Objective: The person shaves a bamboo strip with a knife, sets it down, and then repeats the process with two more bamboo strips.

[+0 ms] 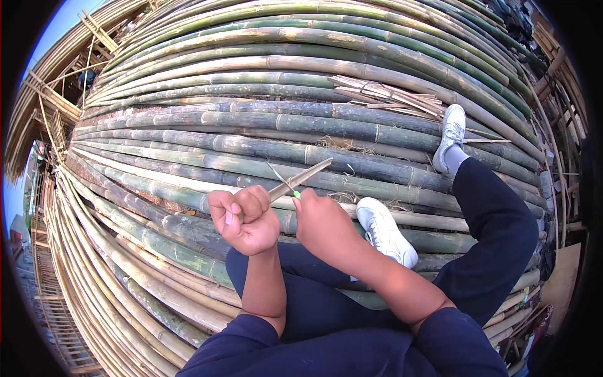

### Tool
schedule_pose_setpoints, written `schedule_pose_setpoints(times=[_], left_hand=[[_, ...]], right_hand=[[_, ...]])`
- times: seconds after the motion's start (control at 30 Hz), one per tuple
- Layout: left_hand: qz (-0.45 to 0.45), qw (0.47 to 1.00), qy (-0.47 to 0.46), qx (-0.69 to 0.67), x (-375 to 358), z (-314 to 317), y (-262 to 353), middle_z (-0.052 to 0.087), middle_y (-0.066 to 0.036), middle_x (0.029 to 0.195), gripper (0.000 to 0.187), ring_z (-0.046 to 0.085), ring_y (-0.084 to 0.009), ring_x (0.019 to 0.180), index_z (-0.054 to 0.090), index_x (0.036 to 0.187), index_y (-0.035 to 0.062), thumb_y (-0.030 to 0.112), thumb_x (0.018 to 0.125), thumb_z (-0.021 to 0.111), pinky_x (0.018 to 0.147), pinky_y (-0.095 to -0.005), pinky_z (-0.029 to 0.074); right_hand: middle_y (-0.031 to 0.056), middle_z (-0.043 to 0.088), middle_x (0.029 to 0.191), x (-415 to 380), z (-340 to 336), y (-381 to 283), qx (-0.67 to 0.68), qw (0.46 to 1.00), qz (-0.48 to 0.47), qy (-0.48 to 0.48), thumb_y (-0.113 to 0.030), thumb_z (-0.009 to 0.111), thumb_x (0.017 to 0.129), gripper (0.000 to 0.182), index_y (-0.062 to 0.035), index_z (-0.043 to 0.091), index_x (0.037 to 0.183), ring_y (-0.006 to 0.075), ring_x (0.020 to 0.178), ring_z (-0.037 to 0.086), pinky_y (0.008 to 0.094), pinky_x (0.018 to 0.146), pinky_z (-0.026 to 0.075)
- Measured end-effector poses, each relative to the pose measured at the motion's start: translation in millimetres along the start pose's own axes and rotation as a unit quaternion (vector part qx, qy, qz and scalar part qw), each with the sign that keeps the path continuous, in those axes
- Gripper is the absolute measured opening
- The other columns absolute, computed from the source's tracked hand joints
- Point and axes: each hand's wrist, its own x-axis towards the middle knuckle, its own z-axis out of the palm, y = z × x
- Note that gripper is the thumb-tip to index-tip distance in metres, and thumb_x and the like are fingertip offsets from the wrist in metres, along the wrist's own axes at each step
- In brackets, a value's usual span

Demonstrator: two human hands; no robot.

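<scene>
A flat bamboo strip (308, 174) is gripped in my left hand (247, 218), its free end pointing up and to the right. The fingers of that hand are curled around its lower end. My right hand (321, 221) is closed on a knife with a green handle (297, 195). The thin blade (278, 175) crosses the strip and points up and to the left. Both hands are close together above my lap, the right one just beside the left.
Long bamboo poles (251, 113) lie side by side beneath me. A bundle of split sticks (386, 94) lies beyond my feet, near my white shoes (384, 232). Bamboo structures (56, 100) stand at the left; a board (561, 286) is at the right.
</scene>
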Motion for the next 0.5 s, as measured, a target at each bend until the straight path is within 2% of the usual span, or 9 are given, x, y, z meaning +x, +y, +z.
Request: schedule_pose_setpoints(times=[0.07, 0.13, 0.2, 0.33, 0.4, 0.47, 0.5], left_hand=[[-0.005, 1.000, -0.020, 0.001, -1.6, -0.9, 0.3, 0.025, 0.002, 0.048, 0.012, 0.018, -0.0087, 0.043, 0.033, 0.085, 0.0104, 0.018, 0.087, 0.042, 0.044, -0.0275, 0.019], [-0.005, 1.000, -0.026, 0.011, -4.1, 0.8, 2.0, 0.025, 0.002, 0.048, 0.012, 0.017, -0.0086, 0.043, 0.033, 0.085, 0.0105, 0.018, 0.087, 0.042, 0.044, -0.0275, 0.019], [0.002, 0.999, -0.035, 0.012, -4.1, 1.8, 1.1, 0.025, 0.002, 0.048, 0.012, 0.017, -0.0086, 0.043, 0.034, 0.085, 0.0106, 0.018, 0.087, 0.042, 0.044, -0.0275, 0.019], [-0.015, 1.000, -0.010, 0.005, -2.7, -0.2, 1.3, 0.024, 0.003, 0.048, 0.011, 0.017, -0.0086, 0.043, 0.033, 0.084, 0.0107, 0.018, 0.086, 0.042, 0.044, -0.0277, 0.019], [-0.010, 0.999, -0.051, 0.004, -3.8, 2.3, 0.8, 0.024, 0.003, 0.048, 0.011, 0.017, -0.0087, 0.043, 0.033, 0.084, 0.0105, 0.017, 0.086, 0.042, 0.045, -0.0278, 0.019], [-0.013, 0.999, -0.038, -0.006, -2.6, 0.7, 2.4, 0.024, 0.002, 0.048, 0.011, 0.017, -0.0089, 0.043, 0.034, 0.083, 0.0101, 0.017, 0.086, 0.042, 0.044, -0.0279, 0.020], [-0.016, 0.999, -0.030, -0.015, -1.2, 0.6, 1.9, 0.025, 0.002, 0.047, 0.011, 0.017, -0.0090, 0.043, 0.034, 0.082, 0.0097, 0.016, 0.086, 0.042, 0.044, -0.0280, 0.020]], right_hand=[[0.0250, 0.059, 0.061, -14.7, -20.2, -21.8, 0.031, 0.999, -0.016, -0.027, -0.015, 0.049, 0.095, 0.022, 0.0053, 0.048, 0.085, 0.0411, 0.061, 0.063, 0.0467, 0.054, 0.050], [0.0254, 0.059, 0.062, -12.4, -4.6, -9.5, 0.039, 0.998, -0.008, -0.041, -0.014, 0.049, 0.095, 0.023, 0.0056, 0.049, 0.084, 0.0413, 0.061, 0.063, 0.0475, 0.056, 0.050], [0.0258, 0.059, 0.061, 5.0, 12.2, 17.1, 0.033, 0.999, 0.003, 0.015, -0.015, 0.048, 0.095, 0.023, 0.0059, 0.049, 0.084, 0.0417, 0.061, 0.063, 0.0482, 0.057, 0.050], [0.0251, 0.060, 0.063, -7.0, -20.5, -10.1, 0.038, 0.999, -0.022, -0.023, -0.014, 0.049, 0.094, 0.021, 0.0053, 0.051, 0.085, 0.0430, 0.063, 0.063, 0.0482, 0.056, 0.051], [0.0249, 0.060, 0.063, -1.6, 2.2, 9.8, 0.031, 0.999, -0.013, -0.016, -0.014, 0.050, 0.094, 0.021, 0.0054, 0.050, 0.085, 0.0425, 0.062, 0.063, 0.0482, 0.056, 0.051], [0.0245, 0.060, 0.063, 10.7, 10.6, 22.7, 0.006, 1.000, -0.003, 0.011, -0.015, 0.050, 0.094, 0.022, 0.0058, 0.049, 0.085, 0.0416, 0.061, 0.063, 0.0483, 0.056, 0.051], [0.0246, 0.060, 0.063, 10.9, 3.1, 20.7, 0.018, 1.000, 0.007, -0.006, -0.014, 0.051, 0.093, 0.022, 0.0062, 0.049, 0.085, 0.0412, 0.061, 0.063, 0.0483, 0.056, 0.051]])
